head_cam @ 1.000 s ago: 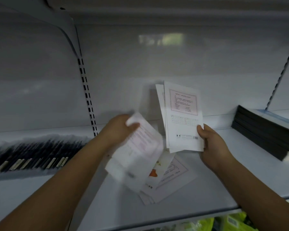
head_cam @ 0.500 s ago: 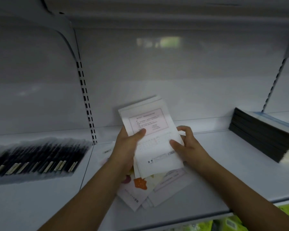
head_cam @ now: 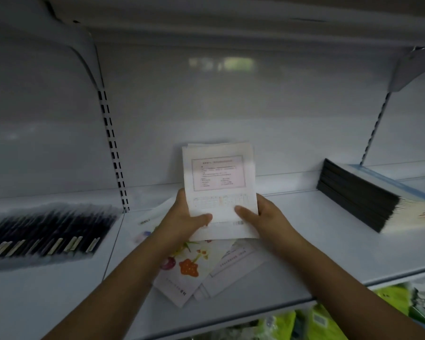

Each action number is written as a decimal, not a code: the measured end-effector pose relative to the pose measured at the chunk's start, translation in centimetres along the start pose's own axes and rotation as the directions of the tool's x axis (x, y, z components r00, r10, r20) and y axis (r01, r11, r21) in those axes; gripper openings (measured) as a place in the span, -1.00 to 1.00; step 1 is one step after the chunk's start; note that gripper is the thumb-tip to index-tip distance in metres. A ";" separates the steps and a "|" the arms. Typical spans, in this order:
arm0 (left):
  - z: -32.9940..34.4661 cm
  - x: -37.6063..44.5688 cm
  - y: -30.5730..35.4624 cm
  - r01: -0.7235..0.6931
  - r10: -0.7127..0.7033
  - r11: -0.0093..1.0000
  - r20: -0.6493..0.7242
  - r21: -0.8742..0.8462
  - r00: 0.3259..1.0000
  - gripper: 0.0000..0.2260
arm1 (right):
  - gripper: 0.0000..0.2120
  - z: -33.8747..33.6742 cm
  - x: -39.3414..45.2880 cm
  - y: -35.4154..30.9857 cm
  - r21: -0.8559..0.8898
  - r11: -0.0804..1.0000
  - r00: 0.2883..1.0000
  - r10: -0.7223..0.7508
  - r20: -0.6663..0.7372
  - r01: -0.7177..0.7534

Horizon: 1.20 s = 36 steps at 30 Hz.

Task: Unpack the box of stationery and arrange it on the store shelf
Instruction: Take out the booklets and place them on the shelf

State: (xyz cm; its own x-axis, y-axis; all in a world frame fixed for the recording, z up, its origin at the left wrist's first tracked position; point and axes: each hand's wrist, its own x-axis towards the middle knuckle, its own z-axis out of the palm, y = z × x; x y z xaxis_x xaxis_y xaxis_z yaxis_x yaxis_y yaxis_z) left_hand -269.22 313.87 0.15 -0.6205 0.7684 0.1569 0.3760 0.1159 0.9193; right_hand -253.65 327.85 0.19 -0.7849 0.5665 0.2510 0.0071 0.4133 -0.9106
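Above the shelf [head_cam: 317, 253], near its middle, both hands hold a thin sheaf [head_cam: 220, 182] of white booklets upright, back cover facing the camera. The left hand [head_cam: 182, 223] grips the lower left edge with its thumb across the front; the right hand [head_cam: 263, 217] grips the lower right edge the same way, fingers behind. More booklets [head_cam: 196, 271] lie fanned and askew on the shelf just beneath, one showing bright fruit on its cover. A dark stack [head_cam: 358, 195] of notebooks sits well to the right, and a row of pens [head_cam: 44, 231] lies on the next bay to the left. The sheaf looks light and limp: thin paper covers that will bow if held by one corner, and smooth enough that single copies may slide out of the bundle. Holding it by both lower edges, as now, seems the sound grip; tapping the bottom edge on the shelf should square it. The loose ones below are best gathered flat, a hand on each side, rather than pinched at a corner.
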 end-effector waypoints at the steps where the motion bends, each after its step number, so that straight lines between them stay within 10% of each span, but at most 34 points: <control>1: 0.1 -0.1 0.1 0.021 -0.020 0.995 -0.008 0.095 1.000 -0.30 | -0.78 -0.3 -0.3 -0.4 0.013 0.999 0.997 -0.034 -0.067 0.035; 5: 0.9 -2.0 0.1 -0.095 -0.024 0.683 0.152 0.724 0.988 -0.07 | -0.81 -4.2 -1.7 -2.1 -0.408 0.894 0.862 -0.346 -0.370 0.183; 8: 1.5 -3.4 0.3 -0.177 -0.139 0.510 0.283 0.842 0.949 0.00 | -0.55 -7.9 -2.0 -2.2 -0.898 0.438 0.781 -0.552 -0.291 -0.025; 12: 0.6 -3.8 1.3 -0.320 0.012 0.396 0.344 0.860 0.939 -0.43 | -0.61 -7.1 -3.2 0.3 -0.989 0.110 0.985 -0.132 -0.113 -0.098; 14: 0.2 -4.4 2.3 -0.386 0.051 0.288 0.388 0.876 0.920 -0.70 | -0.56 -5.8 -3.9 1.8 -0.984 0.167 0.996 0.077 -0.052 -0.064; 17: -0.3 -5.1 2.5 -0.435 0.087 0.208 0.427 0.876 0.900 -0.85 | -0.54 -4.7 -3.8 2.6 -0.943 0.322 0.994 -0.035 -0.105 -0.088; 23: -2.5 -5.3 0.1 -0.714 0.679 0.387 0.344 0.583 0.649 -0.74 | -0.69 -0.4 -2.6 -1.2 -0.458 0.888 0.999 0.011 -0.042 -0.029; 25: -2.8 -4.9 -0.8 -0.675 0.658 0.442 0.298 0.590 0.692 -0.77 | -0.38 1.0 -2.3 -1.7 -0.580 0.813 0.986 0.135 0.097 -0.054; 28: -3.1 -5.3 -1.6 -0.365 0.313 0.649 0.203 0.668 0.928 -0.46 | -0.10 2.1 -1.4 -0.9 -0.825 0.560 0.982 0.186 0.045 -0.068; 30: -4.0 -5.5 -2.3 -0.157 0.021 0.715 0.204 0.681 0.979 -0.14 | -0.01 2.1 -0.6 -1.2 -0.762 0.606 0.955 0.293 -0.053 -0.229; 32: -5.1 -5.6 -2.3 -0.181 0.005 0.730 0.260 0.659 0.965 -0.31 | -0.10 1.9 -0.2 -1.9 -0.716 0.629 0.925 0.375 -0.061 -0.302; 34: -5.7 -6.0 -1.1 -0.281 0.048 0.666 0.336 0.691 0.940 -0.69 | -0.35 1.6 0.3 -2.2 -0.685 0.647 0.922 0.375 -0.096 -0.334; 36: -6.0 -5.8 0.2 -0.387 0.087 0.398 0.386 0.831 0.918 -0.83 | -0.58 1.2 0.8 -1.9 -0.593 0.724 0.932 0.329 -0.150 -0.351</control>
State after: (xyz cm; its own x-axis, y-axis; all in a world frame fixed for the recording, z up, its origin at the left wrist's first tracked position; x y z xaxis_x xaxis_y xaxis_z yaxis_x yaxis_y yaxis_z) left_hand -269.61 305.67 1.59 -0.2714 0.9587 0.0850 0.9623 0.2719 0.0055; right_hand -255.02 326.61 1.76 -0.6364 0.7712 -0.0164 0.6485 0.5234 -0.5528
